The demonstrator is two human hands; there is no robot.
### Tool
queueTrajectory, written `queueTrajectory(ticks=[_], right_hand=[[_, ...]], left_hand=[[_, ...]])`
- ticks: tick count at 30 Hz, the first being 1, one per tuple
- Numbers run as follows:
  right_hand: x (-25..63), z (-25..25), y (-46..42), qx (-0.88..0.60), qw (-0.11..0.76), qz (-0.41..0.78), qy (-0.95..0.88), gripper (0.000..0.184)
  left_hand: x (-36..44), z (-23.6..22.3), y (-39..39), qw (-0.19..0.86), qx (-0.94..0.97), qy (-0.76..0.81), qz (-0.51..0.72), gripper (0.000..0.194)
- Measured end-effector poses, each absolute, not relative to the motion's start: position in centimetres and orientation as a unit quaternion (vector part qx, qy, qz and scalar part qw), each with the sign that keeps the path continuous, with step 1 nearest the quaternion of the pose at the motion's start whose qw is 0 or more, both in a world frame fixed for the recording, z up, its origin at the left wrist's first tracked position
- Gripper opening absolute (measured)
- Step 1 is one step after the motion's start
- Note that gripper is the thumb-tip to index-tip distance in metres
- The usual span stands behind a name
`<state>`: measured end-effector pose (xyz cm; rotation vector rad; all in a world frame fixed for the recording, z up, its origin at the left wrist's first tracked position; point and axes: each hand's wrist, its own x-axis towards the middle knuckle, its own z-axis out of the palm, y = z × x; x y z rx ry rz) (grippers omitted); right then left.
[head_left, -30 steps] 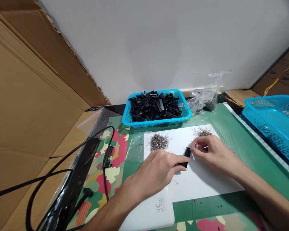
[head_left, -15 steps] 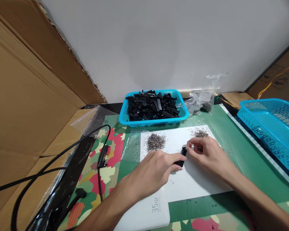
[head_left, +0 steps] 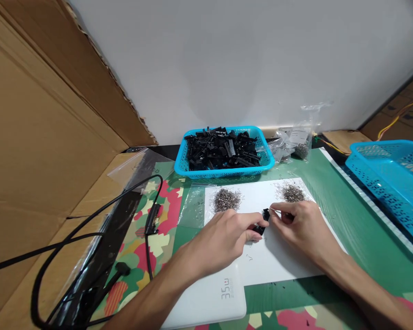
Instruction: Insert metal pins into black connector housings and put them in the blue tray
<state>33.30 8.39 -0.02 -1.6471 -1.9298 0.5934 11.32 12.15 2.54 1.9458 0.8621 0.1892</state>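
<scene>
Presently, over the head feed, I am logging one small black part (head_left: 259, 230), sitting right of centre in the lower half of the frame. One left hand (head_left: 225, 236), entering from the lower left: thumb and fingers are grasping that part, partly covering it. One right hand (head_left: 303, 224), entering from the lower right: thumb and forefinger are pinching one thin, pale sliver (head_left: 276, 210), its tip ending near the part's upper end; whether the two are touching, I cannot tell. One white sheet (head_left: 282, 263), lying beneath both hands. Two piles of fine metal pieces, resting on it: a left pile (head_left: 227, 200) near centre, a right pile (head_left: 293, 193) just beyond the right hand. One bent wire (head_left: 250, 257), lying loose below the left hand. One white device (head_left: 206, 300), marked "35w", showing at bottom centre, partly behind the left forearm. One blue basket (head_left: 223, 174), standing at mid-frame and holding many black pieces (head_left: 223, 150). Clear bags (head_left: 298, 140), leaning beside it, to its right. A second blue basket (head_left: 365, 149), occupying the right edge. Black cables (head_left: 86, 214), looping across the lower left.
</scene>
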Motion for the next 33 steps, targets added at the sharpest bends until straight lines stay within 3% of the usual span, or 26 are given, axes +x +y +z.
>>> queueTrajectory(ticks=[33], right_hand=[[34.9,1.5,9.3,-0.641,0.154,0.31,-0.685,0.029]], left_hand=[[11.4,3.1,12.2,0.46,0.81,0.36,0.049,0.032]])
